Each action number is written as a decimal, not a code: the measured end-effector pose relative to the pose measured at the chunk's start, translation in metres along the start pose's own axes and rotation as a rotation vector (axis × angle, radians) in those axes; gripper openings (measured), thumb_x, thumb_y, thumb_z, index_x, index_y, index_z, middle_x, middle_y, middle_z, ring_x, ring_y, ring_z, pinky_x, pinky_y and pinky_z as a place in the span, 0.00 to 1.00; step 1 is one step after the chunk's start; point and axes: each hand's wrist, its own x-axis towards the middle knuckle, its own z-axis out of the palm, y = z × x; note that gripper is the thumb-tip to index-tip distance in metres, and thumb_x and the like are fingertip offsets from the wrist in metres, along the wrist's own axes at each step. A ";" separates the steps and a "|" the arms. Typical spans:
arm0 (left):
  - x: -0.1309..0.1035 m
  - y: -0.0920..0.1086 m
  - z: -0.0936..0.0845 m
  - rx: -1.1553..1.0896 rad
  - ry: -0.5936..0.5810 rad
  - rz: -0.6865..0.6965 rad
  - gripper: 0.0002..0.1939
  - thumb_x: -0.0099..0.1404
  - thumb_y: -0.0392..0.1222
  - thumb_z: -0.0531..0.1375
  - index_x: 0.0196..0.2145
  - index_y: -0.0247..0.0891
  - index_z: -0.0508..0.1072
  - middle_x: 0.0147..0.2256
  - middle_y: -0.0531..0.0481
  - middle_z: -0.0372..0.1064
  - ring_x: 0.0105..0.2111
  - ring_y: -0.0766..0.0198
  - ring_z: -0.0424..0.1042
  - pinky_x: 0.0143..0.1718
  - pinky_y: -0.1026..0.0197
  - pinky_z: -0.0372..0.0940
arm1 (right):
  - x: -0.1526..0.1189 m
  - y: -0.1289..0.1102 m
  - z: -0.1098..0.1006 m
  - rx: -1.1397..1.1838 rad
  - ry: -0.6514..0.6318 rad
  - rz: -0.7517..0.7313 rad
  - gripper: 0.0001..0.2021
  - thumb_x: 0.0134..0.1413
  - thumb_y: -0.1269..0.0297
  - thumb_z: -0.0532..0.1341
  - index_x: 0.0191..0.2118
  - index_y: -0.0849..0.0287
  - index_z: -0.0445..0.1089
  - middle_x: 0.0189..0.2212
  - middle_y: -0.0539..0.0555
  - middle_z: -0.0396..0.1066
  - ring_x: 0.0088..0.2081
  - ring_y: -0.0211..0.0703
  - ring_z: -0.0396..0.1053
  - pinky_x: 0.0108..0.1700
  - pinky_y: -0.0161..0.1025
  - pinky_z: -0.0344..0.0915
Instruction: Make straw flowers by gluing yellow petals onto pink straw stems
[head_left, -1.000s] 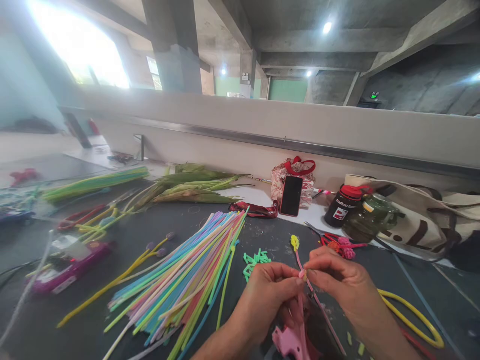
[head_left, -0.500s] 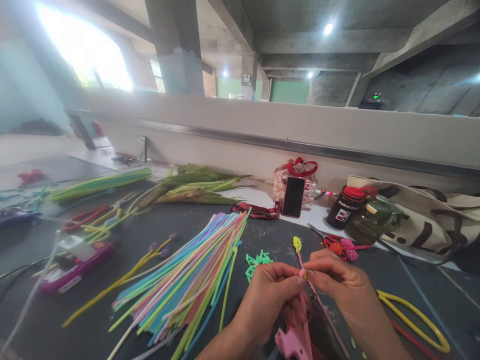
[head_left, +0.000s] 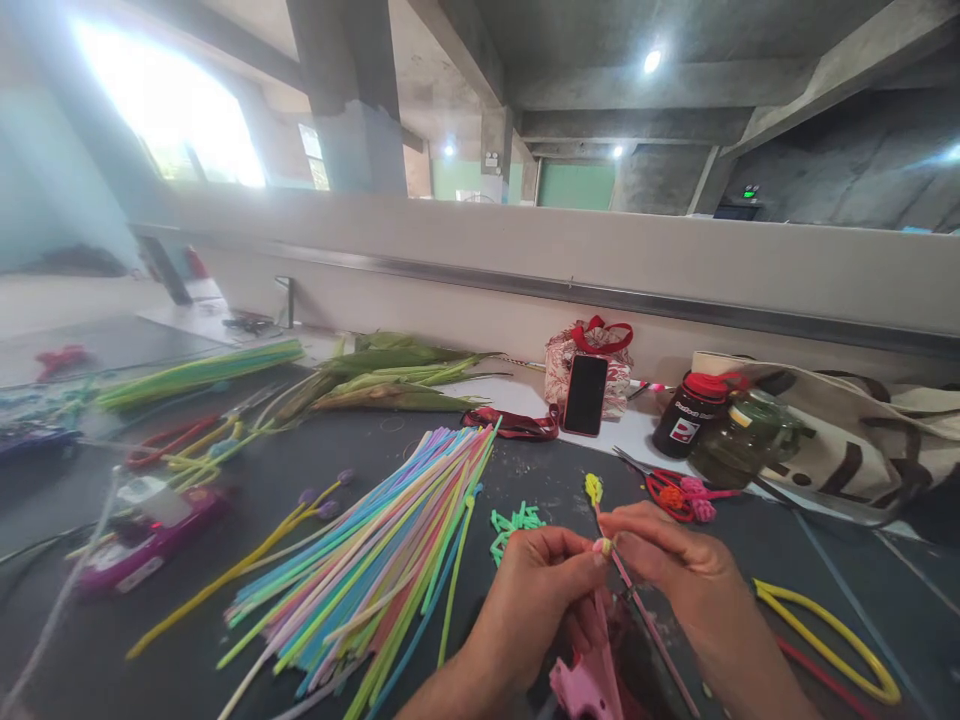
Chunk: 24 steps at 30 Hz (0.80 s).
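My left hand (head_left: 536, 590) is closed, its thumb and forefinger pinching a small pink bend of a pink pipe cleaner (head_left: 663, 645). Close against it, my right hand (head_left: 679, 560) pinches the same spot, fingertips almost touching those of the left. A yellow knotted pipe-cleaner bud (head_left: 593, 489) shows just beyond the fingertips, at the upper end of a pink stem. Below my hands lies a pink plastic tool (head_left: 589, 682), partly hidden, its kind unclear. Short green pipe-cleaner pieces (head_left: 514, 530) lie beside my left hand.
Left of my hands spreads a bundle of coloured pipe cleaners (head_left: 367, 550). Behind stand a phone (head_left: 585, 395), a black bottle (head_left: 686, 415) and a canvas bag (head_left: 840, 430). Scissors (head_left: 664, 488) and a yellow loop (head_left: 832, 635) lie to the right, corn husks (head_left: 397, 385) at the back.
Both hands stay together at the same place. The fingertips have shifted slightly left around the pink bend; a pale yellowish bit now shows beside it.
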 end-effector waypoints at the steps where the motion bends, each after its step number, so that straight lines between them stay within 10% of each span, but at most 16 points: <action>1: 0.000 0.000 0.000 -0.004 -0.001 -0.003 0.16 0.52 0.49 0.62 0.21 0.32 0.67 0.12 0.54 0.63 0.09 0.74 0.60 0.09 0.73 0.53 | 0.000 0.000 -0.001 0.027 0.017 0.023 0.08 0.46 0.59 0.63 0.33 0.50 0.78 0.31 0.50 0.71 0.28 0.38 0.64 0.30 0.32 0.62; 10: -0.001 0.001 -0.003 -0.003 -0.005 -0.026 0.16 0.52 0.50 0.62 0.22 0.33 0.67 0.12 0.55 0.63 0.09 0.75 0.57 0.09 0.73 0.50 | -0.003 0.001 0.000 0.196 -0.128 0.278 0.11 0.46 0.55 0.61 0.28 0.59 0.71 0.19 0.47 0.65 0.21 0.36 0.59 0.23 0.32 0.54; 24: 0.002 -0.003 -0.001 0.122 0.018 -0.043 0.16 0.48 0.51 0.63 0.21 0.36 0.65 0.09 0.57 0.61 0.07 0.73 0.56 0.08 0.71 0.50 | -0.003 -0.010 0.004 -0.061 -0.131 0.155 0.09 0.48 0.61 0.56 0.23 0.59 0.67 0.20 0.46 0.61 0.24 0.37 0.56 0.26 0.33 0.53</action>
